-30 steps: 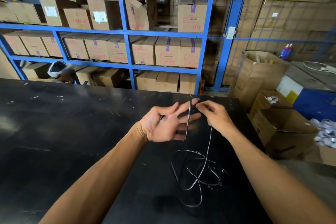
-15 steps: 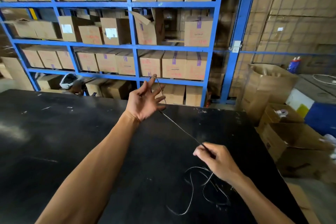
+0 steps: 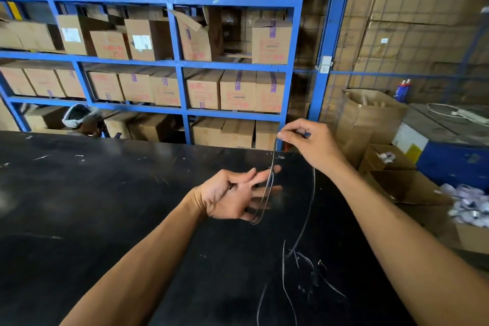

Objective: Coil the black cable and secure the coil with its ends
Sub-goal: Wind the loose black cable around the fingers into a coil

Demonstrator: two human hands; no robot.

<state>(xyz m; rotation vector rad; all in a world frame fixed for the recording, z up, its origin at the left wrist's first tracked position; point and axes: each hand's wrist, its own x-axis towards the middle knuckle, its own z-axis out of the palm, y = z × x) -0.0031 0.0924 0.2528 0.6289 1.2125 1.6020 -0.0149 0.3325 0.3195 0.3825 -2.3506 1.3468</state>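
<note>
The thin black cable [image 3: 267, 188] loops around the spread fingers of my left hand [image 3: 232, 197], which hovers palm up over the black table [image 3: 105, 206]. One cable end is pinned under that hand's thumb. My right hand [image 3: 309, 144] is raised above and to the right, pinching the cable between thumb and forefinger at the top of the loop. From there the cable drops past my right wrist to loose slack lying on the table near the front.
Blue shelving [image 3: 172, 66] full of cardboard boxes stands behind the table. A person wearing a headset [image 3: 79, 119] sits low behind the far edge. Open cartons [image 3: 407, 188] and a blue bin stand to the right of the table.
My left hand dropped back down toward the table. My right hand rose from the table to above the left hand, carrying the cable up and around the left fingers; less slack lies on the table.
</note>
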